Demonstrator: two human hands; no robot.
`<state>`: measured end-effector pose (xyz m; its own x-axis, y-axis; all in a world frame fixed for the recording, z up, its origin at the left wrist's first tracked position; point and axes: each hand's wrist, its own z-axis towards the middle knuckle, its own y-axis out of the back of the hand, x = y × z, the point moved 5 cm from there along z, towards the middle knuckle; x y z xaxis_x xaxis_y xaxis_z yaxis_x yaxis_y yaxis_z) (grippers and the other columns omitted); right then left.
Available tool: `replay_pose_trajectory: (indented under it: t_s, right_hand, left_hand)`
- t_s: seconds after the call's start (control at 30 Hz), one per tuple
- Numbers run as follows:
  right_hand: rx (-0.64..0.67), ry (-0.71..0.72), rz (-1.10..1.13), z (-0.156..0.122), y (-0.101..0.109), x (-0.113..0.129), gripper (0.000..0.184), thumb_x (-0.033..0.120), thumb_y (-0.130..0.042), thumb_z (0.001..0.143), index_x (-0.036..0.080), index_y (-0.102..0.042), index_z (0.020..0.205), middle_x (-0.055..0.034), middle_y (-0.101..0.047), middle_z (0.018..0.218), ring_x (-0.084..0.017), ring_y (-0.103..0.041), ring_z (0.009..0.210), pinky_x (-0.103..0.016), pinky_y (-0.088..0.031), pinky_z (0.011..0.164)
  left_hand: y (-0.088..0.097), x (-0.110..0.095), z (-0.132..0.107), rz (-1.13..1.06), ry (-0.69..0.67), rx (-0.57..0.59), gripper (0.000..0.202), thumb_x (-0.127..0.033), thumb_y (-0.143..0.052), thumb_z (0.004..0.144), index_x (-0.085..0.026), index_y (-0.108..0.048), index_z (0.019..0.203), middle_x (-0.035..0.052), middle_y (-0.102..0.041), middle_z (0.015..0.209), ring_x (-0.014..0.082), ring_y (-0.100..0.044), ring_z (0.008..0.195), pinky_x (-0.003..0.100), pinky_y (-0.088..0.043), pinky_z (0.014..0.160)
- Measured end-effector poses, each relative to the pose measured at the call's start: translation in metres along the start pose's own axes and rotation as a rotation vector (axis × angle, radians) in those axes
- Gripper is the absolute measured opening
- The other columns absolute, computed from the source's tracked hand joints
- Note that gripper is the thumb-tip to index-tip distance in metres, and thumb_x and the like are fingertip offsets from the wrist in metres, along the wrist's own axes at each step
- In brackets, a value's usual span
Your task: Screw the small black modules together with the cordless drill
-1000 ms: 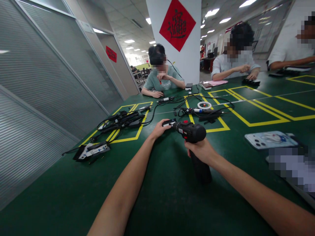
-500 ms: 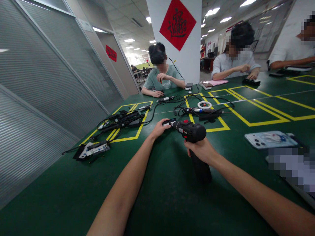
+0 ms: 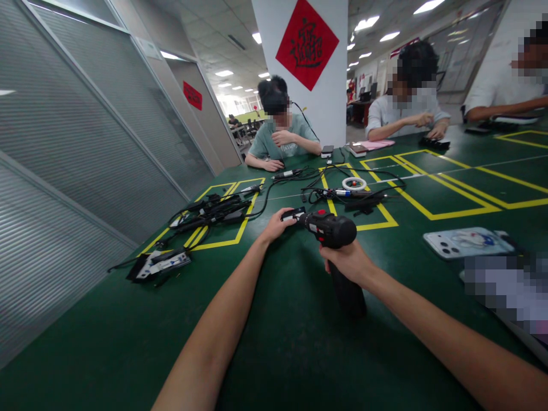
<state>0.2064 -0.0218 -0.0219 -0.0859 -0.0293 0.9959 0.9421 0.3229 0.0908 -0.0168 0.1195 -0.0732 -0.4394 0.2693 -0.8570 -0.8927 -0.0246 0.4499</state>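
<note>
My right hand (image 3: 346, 260) is wrapped round the grip of a black cordless drill (image 3: 331, 228) with red buttons. The drill lies level, its nose pointing left and away from me. At its tip is a small black and white part (image 3: 293, 214), lying low over the green table. My left hand (image 3: 276, 225) grips this part from the left with the fingers closed on its edge. Whether the bit touches a screw there is too small to tell.
Black cables and devices (image 3: 218, 211) lie in a heap on the left, with a black and white part (image 3: 160, 264) nearer me. A white tape roll (image 3: 354, 184) and a soldering iron (image 3: 342, 194) lie ahead. A phone (image 3: 466, 242) is at right. Several people sit across the table.
My hands, the drill and the part keep their places, apart from a slight shift of the whole view. Across the table, the hand of the person in green has moved slightly.
</note>
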Motion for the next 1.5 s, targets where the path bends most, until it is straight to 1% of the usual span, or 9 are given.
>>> replay_pose_trajectory:
  t_s: [0.1,0.33,0.6,0.83,1.03,1.17,1.37,1.5]
  right_hand:
    - [0.003,0.007,0.015,0.0000,-0.0001,-0.0003,0.004,0.019,-0.055,0.069,0.017,-0.055,0.066,0.0025,-0.053,0.045,-0.013,-0.052,0.041,-0.024,-0.040,0.042]
    - [0.007,0.024,0.020,0.0012,-0.0004,-0.0034,0.004,0.020,-0.055,0.069,0.017,-0.057,0.069,0.0016,-0.055,0.047,-0.013,-0.052,0.042,-0.023,-0.040,0.043]
    - [0.015,0.028,0.003,0.0008,-0.0007,0.0010,0.004,0.018,-0.054,0.069,0.016,-0.057,0.069,0.0025,-0.053,0.046,-0.013,-0.052,0.042,-0.023,-0.039,0.043]
    - [0.009,0.021,-0.011,0.0015,-0.0007,-0.0028,0.005,0.019,-0.054,0.069,0.016,-0.056,0.066,0.0018,-0.053,0.046,-0.013,-0.052,0.043,-0.023,-0.039,0.043]
    - [0.005,0.009,-0.011,0.0001,-0.0010,-0.0017,0.005,0.019,-0.054,0.069,0.016,-0.057,0.068,0.0013,-0.055,0.047,-0.013,-0.053,0.044,-0.023,-0.041,0.044]
    - [0.011,0.023,-0.028,0.0004,-0.0002,-0.0024,0.007,0.020,-0.053,0.070,0.016,-0.058,0.067,0.0008,-0.055,0.047,-0.013,-0.053,0.044,-0.024,-0.041,0.044]
    - [0.024,0.044,0.008,0.0007,0.0000,-0.0027,0.007,0.020,-0.054,0.070,0.016,-0.059,0.072,0.0014,-0.055,0.049,-0.013,-0.053,0.044,-0.025,-0.042,0.045]
    - [0.015,0.021,0.049,0.0006,-0.0003,-0.0011,0.006,0.019,-0.056,0.068,0.017,-0.057,0.073,0.0027,-0.054,0.049,-0.013,-0.053,0.043,-0.024,-0.042,0.044]
  left_hand:
    - [0.0000,0.0006,0.0003,-0.006,-0.001,-0.001,0.050,-0.029,-0.068,0.066,-0.017,-0.061,0.114,0.0062,-0.065,0.105,0.0236,-0.057,0.098,0.038,-0.042,0.093]
    - [-0.0001,0.0039,0.0026,-0.007,-0.021,0.018,0.048,-0.031,-0.067,0.068,-0.019,-0.060,0.114,0.0057,-0.064,0.111,0.0224,-0.057,0.101,0.036,-0.042,0.093]
    - [0.0010,0.0050,0.0022,0.016,-0.016,0.021,0.051,-0.033,-0.068,0.067,-0.018,-0.060,0.115,0.0065,-0.065,0.106,0.0220,-0.058,0.093,0.036,-0.045,0.086]
    - [0.0004,0.0088,0.0037,0.008,-0.022,0.017,0.051,-0.033,-0.068,0.067,-0.018,-0.059,0.116,0.0063,-0.064,0.108,0.0225,-0.058,0.098,0.036,-0.043,0.091]
    - [0.0005,0.0092,0.0043,0.006,-0.031,0.025,0.050,-0.034,-0.068,0.068,-0.020,-0.059,0.115,0.0060,-0.064,0.110,0.0231,-0.057,0.102,0.037,-0.042,0.094]
    - [0.0006,0.0098,0.0043,0.007,-0.032,0.027,0.051,-0.035,-0.068,0.068,-0.020,-0.059,0.116,0.0063,-0.064,0.110,0.0233,-0.057,0.102,0.038,-0.041,0.094]
    - [0.0004,0.0085,0.0034,0.008,-0.028,0.023,0.050,-0.035,-0.067,0.068,-0.020,-0.059,0.115,0.0062,-0.064,0.110,0.0229,-0.057,0.101,0.038,-0.041,0.094]
    - [0.0002,0.0075,0.0031,0.010,-0.023,0.017,0.050,-0.034,-0.067,0.068,-0.019,-0.059,0.115,0.0063,-0.064,0.110,0.0226,-0.057,0.101,0.038,-0.041,0.095]
